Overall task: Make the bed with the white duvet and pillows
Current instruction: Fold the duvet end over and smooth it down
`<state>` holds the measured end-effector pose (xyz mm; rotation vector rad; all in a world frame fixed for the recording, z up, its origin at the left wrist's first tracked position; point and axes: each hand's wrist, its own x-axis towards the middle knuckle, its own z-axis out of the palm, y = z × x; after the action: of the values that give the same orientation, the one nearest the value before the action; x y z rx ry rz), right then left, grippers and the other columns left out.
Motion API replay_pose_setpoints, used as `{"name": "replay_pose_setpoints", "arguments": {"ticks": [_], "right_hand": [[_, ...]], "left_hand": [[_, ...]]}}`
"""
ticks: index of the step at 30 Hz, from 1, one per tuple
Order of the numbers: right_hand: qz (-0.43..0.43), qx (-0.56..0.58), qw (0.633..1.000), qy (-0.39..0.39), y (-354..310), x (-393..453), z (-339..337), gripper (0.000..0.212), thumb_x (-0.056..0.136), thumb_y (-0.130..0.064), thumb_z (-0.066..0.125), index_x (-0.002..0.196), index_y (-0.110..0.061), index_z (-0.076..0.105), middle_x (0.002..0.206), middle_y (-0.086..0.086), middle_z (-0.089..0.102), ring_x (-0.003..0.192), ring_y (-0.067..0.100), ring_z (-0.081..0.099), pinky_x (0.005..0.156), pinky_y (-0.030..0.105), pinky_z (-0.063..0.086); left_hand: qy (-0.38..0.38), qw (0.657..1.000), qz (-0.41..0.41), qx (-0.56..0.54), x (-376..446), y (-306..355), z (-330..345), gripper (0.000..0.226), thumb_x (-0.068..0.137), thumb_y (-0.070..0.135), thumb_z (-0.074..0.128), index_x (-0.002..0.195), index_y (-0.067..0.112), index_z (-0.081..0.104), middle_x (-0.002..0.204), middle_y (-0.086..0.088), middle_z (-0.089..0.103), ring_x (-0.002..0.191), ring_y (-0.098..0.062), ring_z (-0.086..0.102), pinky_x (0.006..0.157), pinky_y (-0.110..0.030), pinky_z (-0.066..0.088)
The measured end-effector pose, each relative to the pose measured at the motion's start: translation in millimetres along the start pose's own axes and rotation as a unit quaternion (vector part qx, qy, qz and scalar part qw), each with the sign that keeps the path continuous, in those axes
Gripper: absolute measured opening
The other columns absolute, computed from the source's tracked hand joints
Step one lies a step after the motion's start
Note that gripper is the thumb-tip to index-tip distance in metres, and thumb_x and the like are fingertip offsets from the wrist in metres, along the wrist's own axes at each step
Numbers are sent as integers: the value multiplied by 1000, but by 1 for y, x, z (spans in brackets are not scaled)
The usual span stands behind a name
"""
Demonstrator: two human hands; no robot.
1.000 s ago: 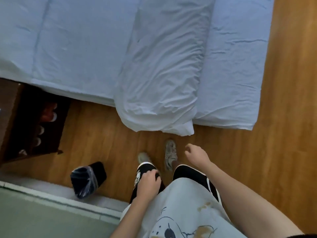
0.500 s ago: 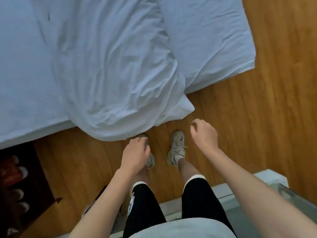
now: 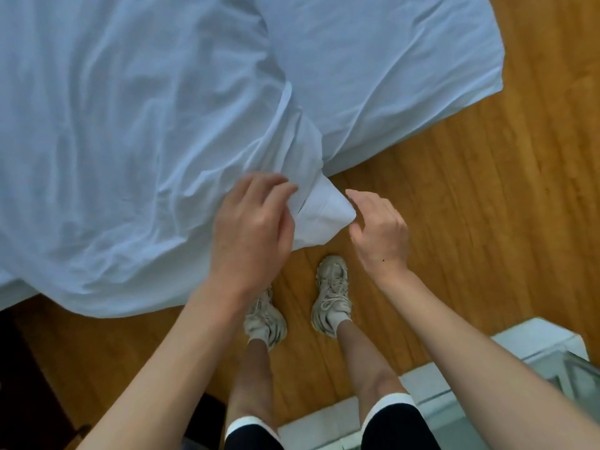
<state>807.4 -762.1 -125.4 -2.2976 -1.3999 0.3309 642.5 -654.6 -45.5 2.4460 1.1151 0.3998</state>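
1. White duvet (image 3: 130,151): rumpled, draped over the bed's near edge, its corner hanging above the wooden floor (image 3: 487,222).
2. Bed (image 3: 406,76): white sheet, corner at upper right.
3. Left hand (image 3: 250,232): fingers curled on the duvet corner, gripping the fabric.
4. Right hand (image 3: 380,232): relaxed, fingers loosely bent, just beside the corner tip, holding nothing.
5. Pale sneakers (image 3: 331,293): on the floor below the hands.
6. Dark furniture (image 3: 19,368): lower left.
7. White ledge (image 3: 535,342): lower right.
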Motion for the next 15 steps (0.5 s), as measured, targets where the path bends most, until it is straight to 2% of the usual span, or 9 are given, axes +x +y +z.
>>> {"name": "replay_pose_setpoints", "arguments": {"ticks": [3,5,7,9,10,12,15], "right_hand": [[1,9,1000,8,5,13,5,20,88,-10,59,104,-10,71,95,5,71,80,23,66,64,31,50],[-16,-1,1000,3,8,18,7,11,86,-8,60,88,-10,71,80,4,69,66,20,63,53,25,43],[-35,-24,999,-1,9,18,6,16,82,-3,59,69,-9,64,61,3,59,49,18,50,43,18,26],[-39,-35,999,4,7,15,5,25,81,-1,55,58,-10,52,52,2,47,44,13,34,44,14,9],[-37,-41,998,7,7,11,3,27,80,0,56,57,-11,49,50,2,44,44,11,29,46,13,5],[-25,-50,998,-8,18,-10,-1,26,76,2,57,56,-12,47,49,1,42,44,12,27,45,17,7],[-17,-80,992,-99,56,-83,-14,18,77,-7,45,61,-11,54,53,1,47,40,17,40,47,20,21]], "left_hand": [[8,998,28,50,19,-7,8,22,87,3,55,104,5,69,106,-11,67,103,-32,59,86,-40,43],[3,994,57,90,28,-7,14,22,86,5,56,104,7,69,112,-10,65,111,-33,54,91,-43,39],[-27,987,77,140,35,-5,21,27,85,10,58,110,9,68,126,-12,60,124,-33,45,105,-45,29],[-71,978,76,180,42,-3,26,33,84,15,59,117,12,66,138,-14,51,135,-34,37,115,-48,16],[-86,975,73,192,46,-3,27,35,84,15,59,118,12,65,142,-14,48,138,-34,34,117,-50,12],[-97,972,69,204,50,-4,27,34,84,16,59,118,13,66,145,-13,45,140,-34,31,117,-53,9],[-90,972,73,206,50,-6,24,33,86,17,59,118,11,65,145,-13,44,140,-34,30,117,-53,8]]}}
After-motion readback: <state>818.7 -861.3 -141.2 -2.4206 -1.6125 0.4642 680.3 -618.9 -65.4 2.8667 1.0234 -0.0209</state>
